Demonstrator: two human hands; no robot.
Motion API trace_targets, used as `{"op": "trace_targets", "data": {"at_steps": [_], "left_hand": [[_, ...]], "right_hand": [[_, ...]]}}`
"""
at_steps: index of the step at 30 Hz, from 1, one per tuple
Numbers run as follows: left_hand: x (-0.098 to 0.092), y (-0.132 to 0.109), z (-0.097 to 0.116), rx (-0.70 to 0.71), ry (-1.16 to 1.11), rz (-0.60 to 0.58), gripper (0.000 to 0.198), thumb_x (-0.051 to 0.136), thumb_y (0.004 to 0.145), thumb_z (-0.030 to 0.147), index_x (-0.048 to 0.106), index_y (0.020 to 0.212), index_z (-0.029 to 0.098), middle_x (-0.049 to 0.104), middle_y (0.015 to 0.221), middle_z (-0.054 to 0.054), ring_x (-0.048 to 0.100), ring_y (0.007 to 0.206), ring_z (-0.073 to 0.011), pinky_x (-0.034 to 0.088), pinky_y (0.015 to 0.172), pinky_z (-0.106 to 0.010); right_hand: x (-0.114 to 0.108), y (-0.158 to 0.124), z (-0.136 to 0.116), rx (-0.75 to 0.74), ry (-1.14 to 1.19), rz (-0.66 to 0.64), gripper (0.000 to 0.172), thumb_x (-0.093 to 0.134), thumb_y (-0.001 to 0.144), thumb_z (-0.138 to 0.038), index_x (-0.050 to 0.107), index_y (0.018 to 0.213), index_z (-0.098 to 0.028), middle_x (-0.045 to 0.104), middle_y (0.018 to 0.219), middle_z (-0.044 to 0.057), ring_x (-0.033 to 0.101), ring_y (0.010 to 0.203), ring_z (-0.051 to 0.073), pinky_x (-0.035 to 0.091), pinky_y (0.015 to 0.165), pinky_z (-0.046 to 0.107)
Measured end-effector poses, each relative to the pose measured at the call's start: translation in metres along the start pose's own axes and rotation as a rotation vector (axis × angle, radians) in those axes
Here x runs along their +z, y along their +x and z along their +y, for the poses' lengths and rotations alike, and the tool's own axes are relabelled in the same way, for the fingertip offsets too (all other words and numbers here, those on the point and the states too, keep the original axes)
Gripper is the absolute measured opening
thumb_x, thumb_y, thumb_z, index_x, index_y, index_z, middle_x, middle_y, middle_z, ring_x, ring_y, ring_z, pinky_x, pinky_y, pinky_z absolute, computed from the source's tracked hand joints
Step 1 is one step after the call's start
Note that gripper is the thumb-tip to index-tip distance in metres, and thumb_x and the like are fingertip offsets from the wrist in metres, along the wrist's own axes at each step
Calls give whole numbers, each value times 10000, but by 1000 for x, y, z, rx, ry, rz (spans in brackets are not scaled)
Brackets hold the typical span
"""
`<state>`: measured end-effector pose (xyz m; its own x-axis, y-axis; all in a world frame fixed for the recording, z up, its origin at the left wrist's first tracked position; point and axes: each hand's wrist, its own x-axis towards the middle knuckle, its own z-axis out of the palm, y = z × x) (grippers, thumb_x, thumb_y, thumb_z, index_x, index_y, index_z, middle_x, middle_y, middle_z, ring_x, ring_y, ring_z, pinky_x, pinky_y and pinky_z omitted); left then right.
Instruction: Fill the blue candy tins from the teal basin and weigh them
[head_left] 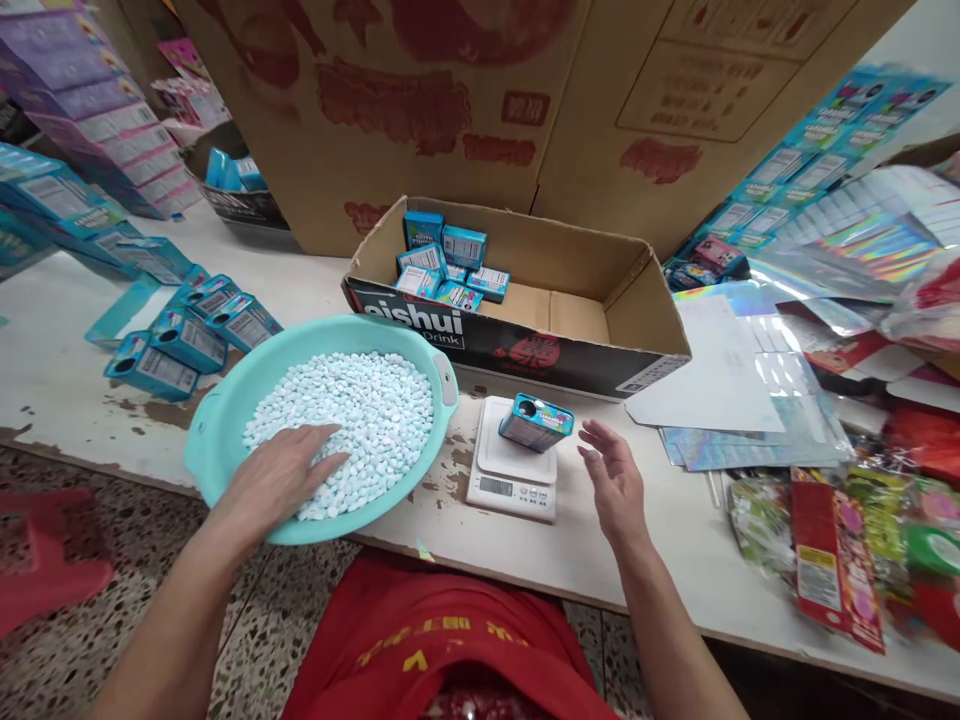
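Over a turquoise plastic basin (442, 385) full of small white candies (375, 410), my left hand (281, 475) rests on the candies, its thumb and index finger stretched out and apart. The tips of its other fingers are hidden. A white digital scale (517, 495) stands to the right of the basin. On its pan is a small blue candy box (536, 422) with a round dark hole at its top end. Just right of that box hovers my right hand (616, 475), open, fingers parted, apart from the box and holding nothing.
Behind the scale, an open cardboard tray (525, 350) holds several blue boxes (450, 255). More blue boxes (187, 340) stand at left. A large carton (450, 110) rises behind. Holographic sheets (757, 450) and candy packets (832, 560) lie at right. A red stool (52, 560) is lower left.
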<state>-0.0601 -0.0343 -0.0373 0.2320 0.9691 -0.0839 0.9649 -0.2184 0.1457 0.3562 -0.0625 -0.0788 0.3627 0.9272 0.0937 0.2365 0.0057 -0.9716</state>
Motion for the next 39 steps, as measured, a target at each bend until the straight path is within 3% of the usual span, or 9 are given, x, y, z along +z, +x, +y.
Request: {"op": "trace_targets", "data": {"at_steps": [5, 12, 18, 22, 28, 30, 32, 35, 39], "left_hand": [[0, 1, 1, -14, 0, -16, 575, 317, 908, 525, 554, 1284, 160, 619, 1209, -147, 550, 1125, -365, 435, 922, -462], [-2, 2, 3, -7, 14, -36, 576, 300, 912, 531, 549, 1276, 160, 611, 1222, -144, 543, 1136, -352, 427, 937, -449], [-1, 4, 1, -9, 32, -78, 556, 361, 894, 518, 556, 1266, 153, 613, 1214, -135, 528, 1137, -339, 416, 947, -433], [-6, 5, 1, -71, -54, -124, 416, 386, 886, 470, 642, 1044, 183, 643, 1074, -117, 588, 1003, -298, 450, 830, -366], [-13, 6, 31, -32, -175, -224, 371, 419, 880, 500, 603, 1002, 201, 647, 1014, -96, 602, 905, -276, 435, 710, -322], [-12, 8, 40, -17, -114, -223, 318, 438, 878, 461, 598, 947, 195, 645, 950, -107, 601, 844, -278, 412, 666, -315], [-11, 10, 42, -20, -136, -223, 258, 457, 873, 429, 582, 872, 204, 628, 804, -84, 586, 730, -258, 376, 612, -296], [-13, 13, 34, -104, -408, -130, 241, 513, 831, 416, 530, 709, 209, 515, 602, -23, 515, 593, -202, 322, 546, -258], [-23, 19, 20, -412, -1317, 114, 323, 605, 765, 439, 458, 627, 187, 407, 543, 30, 368, 432, -93, 252, 415, -196]], "right_hand": [[-17, -23, 19, 212, -10, 215, 485, 617, 781, -581, 627, 1067, -189, 640, 1124, 102, 611, 1012, 241, 487, 896, 444], [-21, -32, 23, 310, -49, 285, 511, 712, 687, -546, 658, 1036, -177, 670, 955, 63, 619, 844, 189, 490, 840, 378], [-17, -26, 23, 261, -33, 247, 460, 714, 706, -519, 659, 1020, -186, 671, 1038, 73, 620, 933, 208, 491, 869, 392], [-9, -27, 21, 260, -6, 199, 446, 694, 728, -531, 655, 1002, -181, 669, 1045, 88, 630, 946, 228, 493, 890, 435], [25, -5, 0, 21, -2, 54, 605, 751, 657, -491, 570, 1162, -211, 616, 1186, 108, 594, 1058, 254, 498, 881, 438], [38, 8, -12, 6, -37, -8, 607, 777, 614, -484, 592, 1123, -210, 648, 1109, 84, 613, 971, 239, 503, 847, 411], [49, 19, -26, 15, -92, -70, 482, 778, 601, -496, 641, 953, -197, 683, 898, 47, 617, 804, 213, 506, 775, 381], [58, 28, -52, -26, -134, -128, 402, 783, 598, -507, 645, 810, -194, 671, 745, 18, 591, 687, 191, 497, 701, 350], [70, 34, -96, -138, -48, -213, 409, 804, 612, -474, 662, 881, -201, 690, 802, 24, 611, 707, 193, 504, 688, 333]]}}
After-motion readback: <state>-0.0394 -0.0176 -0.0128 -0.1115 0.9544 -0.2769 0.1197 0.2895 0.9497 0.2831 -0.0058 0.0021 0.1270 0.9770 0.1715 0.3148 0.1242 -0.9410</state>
